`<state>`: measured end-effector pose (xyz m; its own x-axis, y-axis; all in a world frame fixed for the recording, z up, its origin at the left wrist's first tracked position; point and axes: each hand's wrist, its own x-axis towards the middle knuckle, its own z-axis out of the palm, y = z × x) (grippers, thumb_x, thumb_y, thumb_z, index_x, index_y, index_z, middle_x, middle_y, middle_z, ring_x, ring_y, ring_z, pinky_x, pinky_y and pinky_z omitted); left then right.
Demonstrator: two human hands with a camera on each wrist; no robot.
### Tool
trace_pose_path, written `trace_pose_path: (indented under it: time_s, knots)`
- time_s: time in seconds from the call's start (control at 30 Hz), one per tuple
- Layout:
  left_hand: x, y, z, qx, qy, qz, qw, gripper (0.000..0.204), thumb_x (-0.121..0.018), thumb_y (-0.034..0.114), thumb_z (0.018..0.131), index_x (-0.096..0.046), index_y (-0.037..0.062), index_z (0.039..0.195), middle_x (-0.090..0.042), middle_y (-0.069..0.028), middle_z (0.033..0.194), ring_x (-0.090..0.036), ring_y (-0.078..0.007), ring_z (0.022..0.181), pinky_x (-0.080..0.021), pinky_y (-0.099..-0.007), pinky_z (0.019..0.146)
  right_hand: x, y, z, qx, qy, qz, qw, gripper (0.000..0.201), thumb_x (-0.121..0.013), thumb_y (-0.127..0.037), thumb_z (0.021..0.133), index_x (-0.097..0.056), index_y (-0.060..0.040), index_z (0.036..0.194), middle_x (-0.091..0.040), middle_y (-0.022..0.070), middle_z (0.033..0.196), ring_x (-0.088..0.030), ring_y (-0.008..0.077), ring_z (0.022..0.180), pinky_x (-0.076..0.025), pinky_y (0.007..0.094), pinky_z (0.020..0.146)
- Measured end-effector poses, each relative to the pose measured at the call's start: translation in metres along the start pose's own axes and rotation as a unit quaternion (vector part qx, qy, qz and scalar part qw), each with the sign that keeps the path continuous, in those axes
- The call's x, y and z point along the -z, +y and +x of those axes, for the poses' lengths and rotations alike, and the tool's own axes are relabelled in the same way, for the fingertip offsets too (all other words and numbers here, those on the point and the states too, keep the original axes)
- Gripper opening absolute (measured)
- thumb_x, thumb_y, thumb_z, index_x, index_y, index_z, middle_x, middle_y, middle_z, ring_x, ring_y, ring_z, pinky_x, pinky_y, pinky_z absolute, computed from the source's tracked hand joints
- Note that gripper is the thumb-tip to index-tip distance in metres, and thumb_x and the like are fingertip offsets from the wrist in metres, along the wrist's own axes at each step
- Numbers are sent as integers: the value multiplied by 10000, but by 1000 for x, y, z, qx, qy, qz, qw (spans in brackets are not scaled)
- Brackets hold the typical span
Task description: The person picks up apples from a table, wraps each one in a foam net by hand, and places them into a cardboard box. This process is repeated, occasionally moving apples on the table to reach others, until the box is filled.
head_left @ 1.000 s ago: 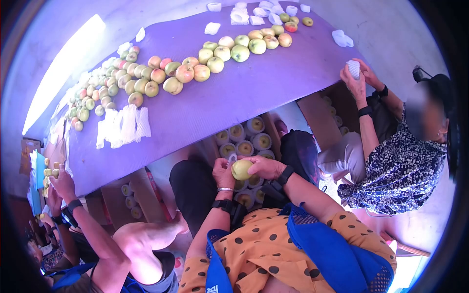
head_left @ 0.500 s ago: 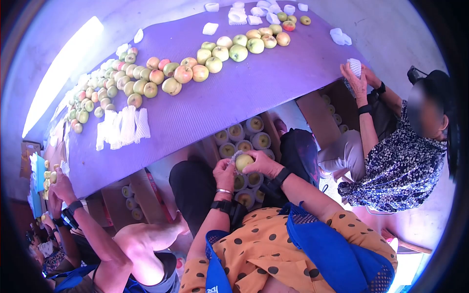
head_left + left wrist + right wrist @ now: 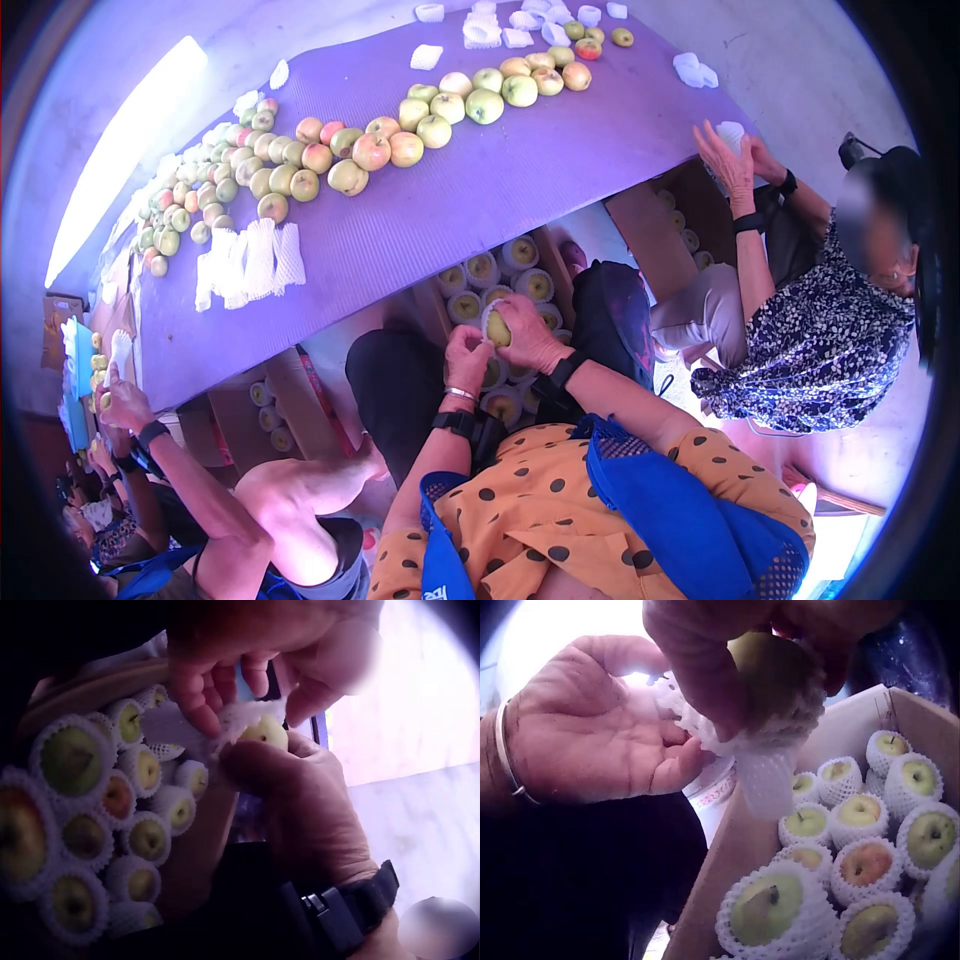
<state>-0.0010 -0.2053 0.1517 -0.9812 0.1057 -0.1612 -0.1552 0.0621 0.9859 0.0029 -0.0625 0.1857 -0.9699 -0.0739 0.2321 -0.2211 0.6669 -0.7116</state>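
Note:
A yellow-green apple (image 3: 498,328) sits partly inside a white foam net (image 3: 776,735), whose narrower end hangs below it in the right wrist view. My right hand (image 3: 533,337) grips the apple from above, fingers curled over its side. On the other side, my left hand (image 3: 464,358) pinches the frayed edge of the net between thumb and fingers. In the left wrist view the left hand (image 3: 262,649) is above and the right hand (image 3: 307,802) below. Both are over a cardboard box (image 3: 724,862) holding several net-wrapped apples (image 3: 862,862).
A purple-covered table (image 3: 440,210) lies beyond the box, bearing loose apples (image 3: 371,152) and a pile of flat foam nets (image 3: 250,265). One person (image 3: 800,310) sits at the right with a net in hand, another (image 3: 215,500) at the left. More boxes stand beneath the table edge.
The apple has tipped and moved slightly up, with my right hand now over it. My left hand has shifted to the net's edge. The person at right has opened their fingers around their net.

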Motion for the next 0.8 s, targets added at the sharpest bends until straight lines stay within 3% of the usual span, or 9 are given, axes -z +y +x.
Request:
trace_pose_path:
  time_s: [0.07, 0.17, 0.3, 0.37, 0.43, 0.5, 0.57, 0.67, 0.8]
  knots:
    - [-6, 15, -3, 67, 17, -60, 996, 244, -613, 15, 675, -499, 49, 888, -536, -21, 847, -499, -71, 719, -446, -213, 591, 5, -4, 1, 13, -14, -23, 1000, 517, -680, -118, 547, -476, 21, 1001, -448, 190, 1047, -445, 355, 973, -381, 371, 855]
    - [-7, 10, 0, -2, -11, 22, 1000, 401, -629, 9, 654, -464, 47, 1017, -520, -35, 924, -513, -108, 788, -466, -251, 633, 11, -10, 4, 41, -56, -20, 997, 533, -667, -79, 544, -459, 24, 1023, -428, 191, 1068, -431, 353, 992, -379, 368, 862]
    - [-3, 10, 2, 36, -20, 14, 999, 447, -636, 18, 650, -455, 34, 1058, -523, -45, 933, -534, -160, 821, -483, -289, 656, 11, -9, 5, 93, -62, 28, 993, 535, -652, -63, 557, -456, -5, 1051, -430, 181, 1059, -441, 337, 996, -389, 347, 858]
    - [-3, 24, 1, 151, 39, -176, 972, 483, -652, 47, 631, -448, 63, 1068, -527, -69, 938, -542, -168, 806, -473, -284, 669, 15, -7, 8, 94, -43, 73, 992, 533, -652, -66, 562, -460, -15, 1057, -435, 171, 1055, -454, 319, 994, -396, 339, 851]
    - [-3, 37, 1, 172, 51, -218, 959, 480, -635, 33, 634, -439, 70, 1070, -525, -68, 944, -545, -171, 808, -478, -297, 656, 18, -5, 10, -63, -6, 246, 967, 530, -661, -94, 581, -462, -24, 1068, -431, 148, 1064, -481, 256, 982, -421, 321, 812]
    - [-4, 36, 3, 191, 63, -259, 945, 477, -618, 19, 638, -430, 77, 1072, -523, -67, 950, -548, -174, 809, -483, -309, 643, 11, 9, 9, -87, 22, 253, 963, 434, -650, -101, 628, -498, -5, 1023, -501, 113, 974, -525, 174, 878, -447, 286, 730]
    - [-5, 26, 6, 172, 56, -255, 950, 461, -567, -25, 668, -404, 75, 1087, -513, -82, 979, -551, -201, 848, -504, -330, 623, 4, 23, 8, -265, -52, 434, 860, 293, -608, -79, 681, -539, -1, 954, -559, 67, 828, -536, 127, 745, -448, 254, 641]
    - [-5, 24, 5, 139, 35, -234, 962, 437, -564, -37, 668, -409, 79, 1060, -511, -78, 990, -544, -196, 859, -510, -317, 615, -4, 27, 7, -237, -16, 378, 895, 184, -565, -53, 711, -563, -3, 888, -573, 31, 721, -520, 97, 668, -435, 242, 585]
    - [-5, 21, 0, 109, 32, -223, 968, 398, -564, -47, 666, -410, 86, 1008, -508, -62, 967, -545, -190, 841, -515, -330, 610, -13, 31, 0, -161, 17, 275, 948, 133, -555, -42, 737, -555, -6, 865, -555, 13, 762, -522, 70, 643, -443, 201, 576]
